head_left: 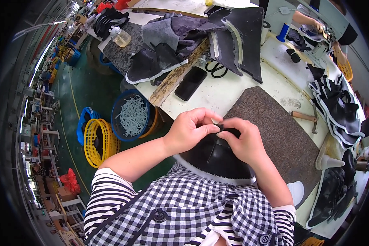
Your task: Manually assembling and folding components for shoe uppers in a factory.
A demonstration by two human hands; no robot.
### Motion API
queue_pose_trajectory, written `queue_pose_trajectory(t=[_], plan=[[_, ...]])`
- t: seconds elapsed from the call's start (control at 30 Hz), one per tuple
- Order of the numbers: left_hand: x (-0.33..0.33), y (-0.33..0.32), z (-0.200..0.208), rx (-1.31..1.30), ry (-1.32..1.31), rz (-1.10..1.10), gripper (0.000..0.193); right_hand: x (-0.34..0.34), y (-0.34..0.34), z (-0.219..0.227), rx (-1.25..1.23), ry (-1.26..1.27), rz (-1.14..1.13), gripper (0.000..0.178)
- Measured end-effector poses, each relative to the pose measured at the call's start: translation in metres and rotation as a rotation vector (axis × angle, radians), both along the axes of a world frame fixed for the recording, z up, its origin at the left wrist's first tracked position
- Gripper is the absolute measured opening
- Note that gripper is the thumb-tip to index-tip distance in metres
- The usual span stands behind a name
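Grip, both hands: left hand [188, 130] and right hand [246, 142] meet, thumbs and forefingers pinching the upper edge of a black piece [200, 151]; right forefinger blurred. Piece hangs at 6 o'clock of the fingertips, its pale toothed lower edge by the checked garment [192, 199]. Left forearm comes in from 8 o'clock, right from 5, wrists bent inward. Farther out on the bench [237, 87]: brown mat [272, 127] toward 3, phone [191, 83] at 11, black-handled scissors [221, 74] at 12.
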State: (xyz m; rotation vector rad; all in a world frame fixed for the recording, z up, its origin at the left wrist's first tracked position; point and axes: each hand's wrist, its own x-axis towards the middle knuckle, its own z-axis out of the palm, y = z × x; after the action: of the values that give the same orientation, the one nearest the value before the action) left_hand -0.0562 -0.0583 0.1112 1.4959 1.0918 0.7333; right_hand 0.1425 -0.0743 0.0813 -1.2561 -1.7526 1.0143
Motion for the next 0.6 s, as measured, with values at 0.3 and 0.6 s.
queue_pose_trajectory(t=[0.3,0.6], plan=[[0.009,0.008,0.002,0.380,0.208,-0.079,0.010,0.013,-0.002,0.004,-0.092,0.112,0.085,0.024],[0.014,0.001,0.005,0.469,0.194,-0.152,0.014,0.007,-0.010,0.002,0.088,-0.072,-0.020,0.024]])
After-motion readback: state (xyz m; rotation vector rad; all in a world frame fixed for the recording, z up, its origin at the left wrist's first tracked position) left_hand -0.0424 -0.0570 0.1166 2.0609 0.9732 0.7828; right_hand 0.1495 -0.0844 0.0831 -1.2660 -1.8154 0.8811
